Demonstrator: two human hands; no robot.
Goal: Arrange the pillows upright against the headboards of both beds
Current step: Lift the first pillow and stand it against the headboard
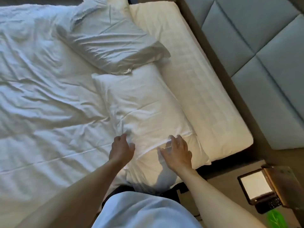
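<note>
A white pillow (141, 112) lies flat on the bed near its head end, its near end hanging over the bed's side. My left hand (121, 148) rests at that pillow's left edge with fingers curled into the fabric. My right hand (177, 152) lies on top of the pillow near its right edge, fingers spread. A second, more rumpled pillow (108, 37) lies flat farther along the bed, overlapping the first one's far end. The padded grey-blue headboard (263, 55) runs along the right.
The wrinkled white duvet (41, 96) covers the bed on the left. A bare strip of mattress (197, 71) lies between the pillows and the headboard. A nightstand at the lower right carries a phone with a lit screen (256, 188) and a green object (276, 218).
</note>
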